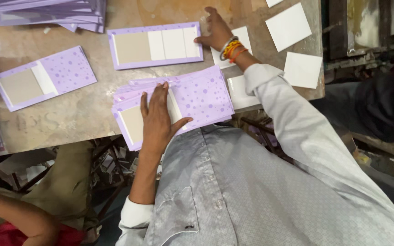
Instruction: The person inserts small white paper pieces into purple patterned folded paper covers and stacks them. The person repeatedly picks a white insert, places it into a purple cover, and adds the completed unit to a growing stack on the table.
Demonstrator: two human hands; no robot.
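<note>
Purple dotted card stack (pixel 197 98) lies at the near edge of the worn wooden table (pixel 69 114).
Left hand (pixel 157 119) presses flat on it, fingers spread, gripping nothing; right hand (pixel 215 34), bangled, rests open fingertips on a lone unfolded purple card (pixel 155 45) with white panels. Plain white squares (pixel 288 26) lie just right.

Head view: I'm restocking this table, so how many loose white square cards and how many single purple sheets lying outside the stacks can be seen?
Loose white square cards: 5
Single purple sheets: 2
Total: 7
</note>
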